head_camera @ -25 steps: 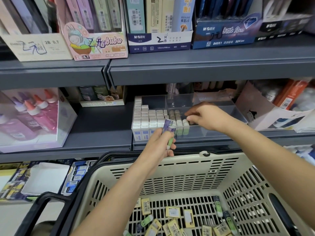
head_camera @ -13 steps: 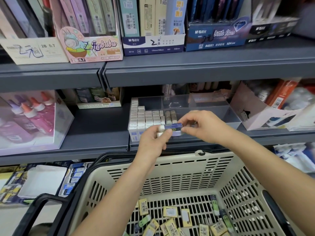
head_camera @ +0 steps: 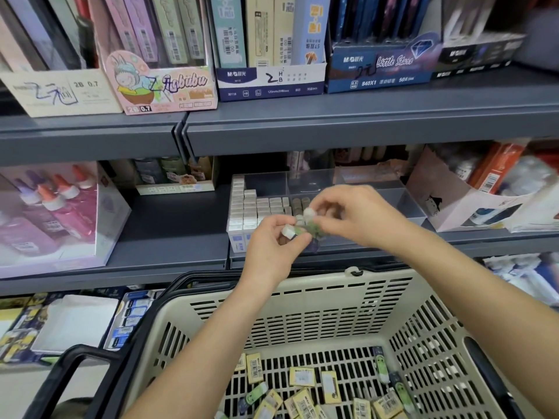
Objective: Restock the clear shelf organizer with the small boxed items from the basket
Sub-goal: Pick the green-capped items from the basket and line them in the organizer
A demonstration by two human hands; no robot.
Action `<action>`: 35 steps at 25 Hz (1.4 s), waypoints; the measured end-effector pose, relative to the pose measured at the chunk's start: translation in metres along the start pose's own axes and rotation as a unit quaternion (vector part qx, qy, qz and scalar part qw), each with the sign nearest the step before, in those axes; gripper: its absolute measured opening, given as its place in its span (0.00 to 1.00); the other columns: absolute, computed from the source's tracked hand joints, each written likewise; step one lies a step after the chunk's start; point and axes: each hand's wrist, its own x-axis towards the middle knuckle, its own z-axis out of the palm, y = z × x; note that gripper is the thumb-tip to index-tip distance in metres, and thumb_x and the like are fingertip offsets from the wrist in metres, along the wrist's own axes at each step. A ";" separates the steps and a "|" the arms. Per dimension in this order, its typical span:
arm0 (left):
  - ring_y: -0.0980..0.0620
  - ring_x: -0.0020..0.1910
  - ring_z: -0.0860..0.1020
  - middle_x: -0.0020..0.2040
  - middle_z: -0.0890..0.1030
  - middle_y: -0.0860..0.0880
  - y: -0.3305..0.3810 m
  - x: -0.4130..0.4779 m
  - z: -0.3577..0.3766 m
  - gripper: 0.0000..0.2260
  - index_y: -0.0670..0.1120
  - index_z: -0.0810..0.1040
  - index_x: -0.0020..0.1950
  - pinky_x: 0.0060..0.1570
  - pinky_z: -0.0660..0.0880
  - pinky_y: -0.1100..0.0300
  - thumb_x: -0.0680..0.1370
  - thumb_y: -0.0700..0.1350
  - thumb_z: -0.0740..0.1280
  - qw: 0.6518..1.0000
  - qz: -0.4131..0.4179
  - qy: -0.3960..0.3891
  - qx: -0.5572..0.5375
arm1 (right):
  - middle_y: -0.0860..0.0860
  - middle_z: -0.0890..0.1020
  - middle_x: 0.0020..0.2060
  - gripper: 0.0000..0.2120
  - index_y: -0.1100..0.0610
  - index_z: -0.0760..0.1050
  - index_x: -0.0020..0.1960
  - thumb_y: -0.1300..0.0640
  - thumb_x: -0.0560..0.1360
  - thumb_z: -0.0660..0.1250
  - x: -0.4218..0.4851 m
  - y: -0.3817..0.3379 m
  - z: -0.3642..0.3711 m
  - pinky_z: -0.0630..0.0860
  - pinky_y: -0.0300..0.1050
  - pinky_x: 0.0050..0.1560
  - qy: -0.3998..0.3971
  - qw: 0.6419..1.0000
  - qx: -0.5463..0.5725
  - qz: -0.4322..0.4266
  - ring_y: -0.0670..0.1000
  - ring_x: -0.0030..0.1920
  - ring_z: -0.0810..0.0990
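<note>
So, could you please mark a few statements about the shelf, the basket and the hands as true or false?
1. The left hand and the right hand both pinch small boxed items before the clear organizer. True.
2. The basket is empty. False: loose boxes lie on its bottom.
3. The organizer's left part holds rows of boxes. True.
4. The organizer stands on the top shelf. False: it stands on the shelf below.

Left hand [head_camera: 272,246], right hand [head_camera: 360,219], both pinching boxes [head_camera: 289,231]
</note>
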 end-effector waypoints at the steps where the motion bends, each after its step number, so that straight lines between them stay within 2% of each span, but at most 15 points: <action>1: 0.53 0.42 0.78 0.45 0.82 0.51 0.000 0.001 -0.002 0.11 0.54 0.74 0.46 0.44 0.75 0.59 0.73 0.40 0.71 1.000 -0.001 0.011 -0.011 | 0.44 0.80 0.36 0.05 0.48 0.78 0.45 0.56 0.70 0.69 0.003 0.005 -0.007 0.70 0.27 0.38 0.024 0.999 0.020 0.022 0.39 0.33 0.76; 3: 0.53 0.43 0.77 0.45 0.80 0.51 0.000 0.002 -0.008 0.10 0.54 0.76 0.45 0.45 0.76 0.59 0.73 0.38 0.70 1.000 0.005 0.022 -0.019 | 0.45 0.80 0.38 0.09 0.45 0.76 0.46 0.59 0.71 0.68 0.013 0.016 -0.018 0.70 0.26 0.39 0.055 0.996 0.026 0.072 0.39 0.36 0.76; 6: 0.53 0.42 0.75 0.44 0.77 0.50 -0.001 0.002 -0.012 0.14 0.58 0.77 0.46 0.48 0.77 0.57 0.75 0.37 0.68 1.000 0.003 0.017 -0.012 | 0.47 0.81 0.41 0.09 0.48 0.77 0.47 0.61 0.71 0.66 0.029 0.030 -0.016 0.72 0.34 0.46 0.056 0.991 -0.002 0.119 0.48 0.45 0.80; 11: 0.51 0.42 0.74 0.43 0.75 0.49 -0.006 0.002 -0.015 0.14 0.57 0.77 0.48 0.51 0.76 0.54 0.75 0.37 0.67 1.000 -0.002 0.015 -0.012 | 0.49 0.83 0.44 0.07 0.53 0.79 0.50 0.57 0.73 0.67 0.040 0.038 0.007 0.73 0.38 0.47 -0.011 0.990 -0.031 0.136 0.50 0.47 0.81; 15: 0.51 0.42 0.74 0.44 0.76 0.48 -0.010 0.004 -0.016 0.12 0.56 0.77 0.47 0.52 0.76 0.50 0.75 0.37 0.67 1.000 -0.008 0.022 -0.013 | 0.49 0.83 0.48 0.07 0.53 0.80 0.51 0.54 0.74 0.67 0.042 0.043 0.013 0.69 0.35 0.46 -0.058 0.986 -0.077 0.133 0.48 0.47 0.79; 19: 0.52 0.43 0.76 0.45 0.78 0.48 -0.011 0.005 -0.013 0.12 0.55 0.76 0.50 0.52 0.77 0.54 0.75 0.38 0.68 0.999 -0.014 0.018 -0.022 | 0.51 0.82 0.51 0.10 0.56 0.80 0.54 0.57 0.76 0.62 0.043 0.046 0.017 0.72 0.38 0.50 -0.092 0.982 -0.098 0.130 0.51 0.51 0.79; 22: 0.55 0.44 0.77 0.48 0.79 0.50 -0.010 0.006 -0.010 0.13 0.51 0.74 0.52 0.51 0.77 0.60 0.74 0.37 0.70 0.999 -0.020 0.022 -0.044 | 0.52 0.82 0.52 0.11 0.57 0.79 0.55 0.59 0.77 0.60 0.042 0.047 0.019 0.68 0.34 0.48 -0.097 0.982 -0.106 0.122 0.51 0.52 0.79; 27: 0.60 0.41 0.76 0.44 0.79 0.54 -0.004 0.008 -0.007 0.12 0.51 0.76 0.48 0.50 0.76 0.64 0.74 0.34 0.69 0.999 0.002 0.008 -0.042 | 0.51 0.82 0.53 0.11 0.55 0.79 0.56 0.56 0.77 0.62 0.037 0.043 0.013 0.68 0.37 0.51 -0.076 0.984 -0.119 0.111 0.52 0.54 0.78; 29: 0.59 0.41 0.76 0.44 0.79 0.54 -0.004 0.009 -0.007 0.12 0.51 0.76 0.50 0.49 0.76 0.66 0.74 0.35 0.69 0.999 0.008 0.003 -0.037 | 0.49 0.83 0.51 0.11 0.54 0.80 0.55 0.52 0.76 0.65 0.031 0.035 0.012 0.69 0.37 0.50 -0.033 0.989 -0.107 0.092 0.48 0.50 0.78; 31: 0.59 0.40 0.76 0.43 0.78 0.53 -0.002 0.011 -0.006 0.13 0.49 0.74 0.54 0.44 0.75 0.71 0.74 0.35 0.69 1.000 0.004 -0.012 -0.025 | 0.45 0.84 0.43 0.09 0.51 0.82 0.50 0.49 0.72 0.69 0.020 0.021 0.014 0.71 0.36 0.48 -0.015 0.997 -0.023 0.077 0.42 0.43 0.79; 33: 0.60 0.38 0.75 0.42 0.78 0.52 0.000 0.011 -0.002 0.16 0.48 0.71 0.56 0.39 0.73 0.75 0.73 0.36 0.70 1.000 0.003 -0.031 0.002 | 0.43 0.83 0.38 0.07 0.50 0.82 0.47 0.51 0.70 0.71 0.009 0.008 0.019 0.74 0.36 0.47 -0.045 0.995 0.052 0.073 0.41 0.39 0.80; 35: 0.60 0.39 0.76 0.44 0.79 0.51 0.003 0.010 0.001 0.16 0.50 0.69 0.55 0.38 0.72 0.76 0.73 0.37 0.70 0.999 0.015 -0.035 0.034 | 0.44 0.83 0.36 0.03 0.50 0.81 0.45 0.55 0.71 0.71 0.003 0.005 0.018 0.77 0.38 0.47 -0.065 0.992 0.081 0.072 0.41 0.38 0.82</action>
